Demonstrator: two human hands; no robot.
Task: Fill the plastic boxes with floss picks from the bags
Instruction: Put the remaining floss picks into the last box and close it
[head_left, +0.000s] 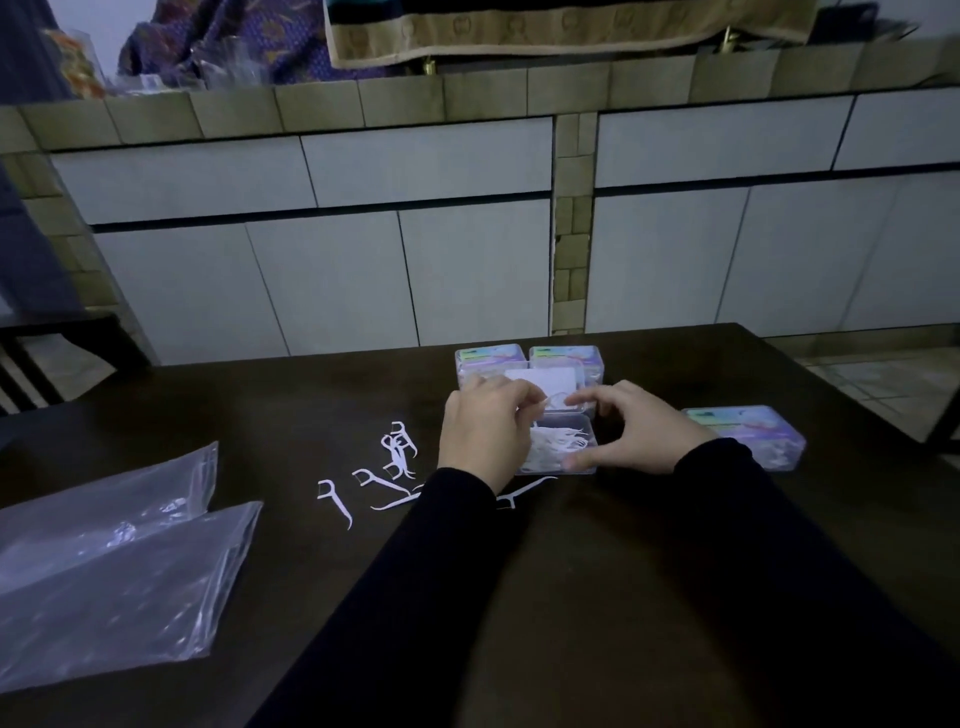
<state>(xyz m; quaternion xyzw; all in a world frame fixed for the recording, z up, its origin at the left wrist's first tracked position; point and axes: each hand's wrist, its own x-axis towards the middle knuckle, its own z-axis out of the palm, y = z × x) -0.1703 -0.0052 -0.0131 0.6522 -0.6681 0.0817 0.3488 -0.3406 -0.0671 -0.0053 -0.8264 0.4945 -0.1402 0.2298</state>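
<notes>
An open clear plastic box holding white floss picks sits on the dark table, its lid raised behind it. My left hand curls over the box's left side, fingertips pinching a pick above the opening. My right hand cups the box's right side, thumb along the front edge. Several loose floss picks lie scattered just left of my left wrist. Two flat clear plastic bags lie at the left front.
Two closed boxes with colourful labels stand behind the open one. A third closed box lies to the right. White cabinets and a tiled counter rise past the table's far edge. A dark chair is at the left.
</notes>
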